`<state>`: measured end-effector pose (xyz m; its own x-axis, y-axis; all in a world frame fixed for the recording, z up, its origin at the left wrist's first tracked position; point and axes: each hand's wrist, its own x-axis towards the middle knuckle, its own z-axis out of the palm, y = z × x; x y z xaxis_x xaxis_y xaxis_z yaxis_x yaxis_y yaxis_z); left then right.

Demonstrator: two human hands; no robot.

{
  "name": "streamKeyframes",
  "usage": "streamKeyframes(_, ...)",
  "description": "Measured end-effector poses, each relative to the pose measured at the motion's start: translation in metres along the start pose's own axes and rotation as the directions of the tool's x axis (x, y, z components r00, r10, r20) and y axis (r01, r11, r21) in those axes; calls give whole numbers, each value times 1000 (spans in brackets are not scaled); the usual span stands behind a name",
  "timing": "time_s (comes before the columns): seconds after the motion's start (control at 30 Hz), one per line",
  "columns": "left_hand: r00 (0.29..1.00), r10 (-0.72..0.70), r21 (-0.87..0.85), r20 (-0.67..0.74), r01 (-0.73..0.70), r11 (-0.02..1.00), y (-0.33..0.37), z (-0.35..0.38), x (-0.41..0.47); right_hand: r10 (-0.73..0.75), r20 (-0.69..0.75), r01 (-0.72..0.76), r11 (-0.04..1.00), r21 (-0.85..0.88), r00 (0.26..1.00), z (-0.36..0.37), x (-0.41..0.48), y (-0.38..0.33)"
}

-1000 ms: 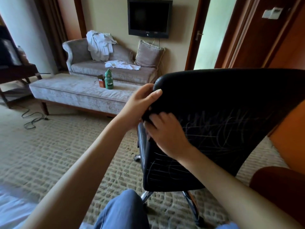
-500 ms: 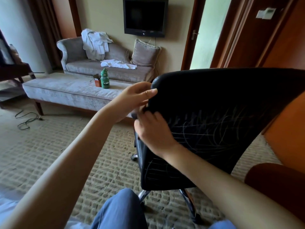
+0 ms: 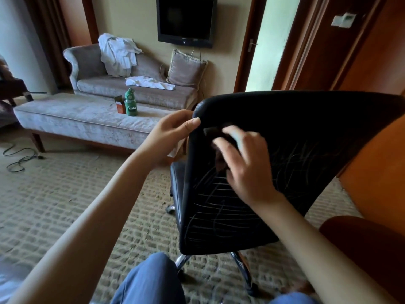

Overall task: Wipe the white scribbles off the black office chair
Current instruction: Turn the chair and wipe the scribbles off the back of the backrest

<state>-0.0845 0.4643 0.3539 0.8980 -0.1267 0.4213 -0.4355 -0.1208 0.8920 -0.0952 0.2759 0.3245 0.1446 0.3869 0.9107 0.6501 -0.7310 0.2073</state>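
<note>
Black office chair (image 3: pixel 306 132) stands on the carpet (image 3: pixel 65 194) right in front of the seated person, its back turned toward them and its top leaning to the right. White scribbles (image 3: pixel 219 207) cover the lower and middle part of the backrest and run fainter toward the right edge; the top strip looks plain black. Left hand (image 3: pixel 168 137) clamps the upper left corner of the backrest, thumb on the near face and fingers wrapped round the edge. Right hand (image 3: pixel 245 167) lies on the backrest just right of it, over the upper scribbles, fingers bent and motion-blurred. A dark stub shows at the fingertips, but I cannot tell what it is or whether the hand grips it. The hands are close together, not touching. Chair seat (image 3: pixel 176 183) shows edge-on at left, chrome base (image 3: pixel 182 260) below. The person's knee in blue trousers (image 3: pixel 151 281) is at the bottom, near the base. Beyond the chair is a grey chaise sofa (image 3: pixel 76 121) with a green bottle (image 3: pixel 131 103) and a small box (image 3: pixel 120 107) touching side by side. White clothes (image 3: pixel 118 53) hang over its back, and a cushion (image 3: pixel 186 69) sits at its right end. A TV (image 3: pixel 186 18) hangs on the wall above, and a black cable (image 3: pixel 17 159) lies on the carpet at far left.
</note>
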Motion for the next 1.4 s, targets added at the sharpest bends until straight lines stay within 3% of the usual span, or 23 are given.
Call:
streamKeyframes(0.1,1000,-5,-29,-24,5,1000,-2,1,-1,42,22,-42,999,-12,999,10,-16,7)
streamKeyframes(0.3,997,-49,-79,-51,45,996,-2,-2,-4,-25,345,33,999,-18,938,39,-63,-16)
streamKeyframes(0.37,996,-58,-92,-63,52,994,-4,-5,-4,-38,235,41,999,-6,971,24,-38,-4)
streamKeyframes(0.43,995,-60,-103,-82,52,993,-6,-7,-4,50,40,-50,999,3,998,5,-6,14)
streamKeyframes(0.5,994,-64,-101,-90,55,993,-8,-8,-4,88,-25,-88,996,1,996,3,3,24)
streamKeyframes(0.57,991,-75,-107,-110,63,992,-8,-7,-4,32,118,-26,998,-50,992,18,-22,17)
streamKeyframes(0.63,987,-77,-116,-137,61,991,-8,-5,-5,-25,327,52,996,-72,945,35,-58,5)
streamKeyframes(0.7,987,-46,-67,-155,36,997,-6,1,-6,-32,417,51,998,-33,908,40,-72,3)
streamKeyframes(0.77,977,-1,33,-214,8,999,-7,12,-5,-42,345,44,999,1,938,29,-57,10)
streamKeyframes(0.83,946,53,113,-318,-17,993,-11,24,-3,9,161,-12,1000,17,987,15,-29,21)
streamKeyframes(0.93,912,96,135,-400,-45,990,-16,32,2,44,13,-45,999,28,999,10,-9,32)
streamKeyframes(0.97,910,97,132,-402,-47,990,-17,32,4,14,40,-14,1000,21,999,14,-15,32)
streamKeyframes(1.03,908,99,130,-407,-50,990,-18,28,6,-117,231,121,993,-1,966,28,-43,31)
streamKeyframes(1.13,911,90,102,-401,-53,993,-19,23,5,-190,510,202,979,33,839,33,-66,28)
streamKeyframes(1.2,913,79,70,-401,-55,996,-20,19,4,-181,442,175,983,56,879,23,-47,33)
streamKeyframes(1.3,918,37,28,-394,-29,999,-20,10,5,-66,150,60,997,44,986,-8,3,45)
streamKeyframes(1.4,930,11,-14,-368,-17,1000,-23,3,8,-44,110,44,999,2,993,-11,10,50)
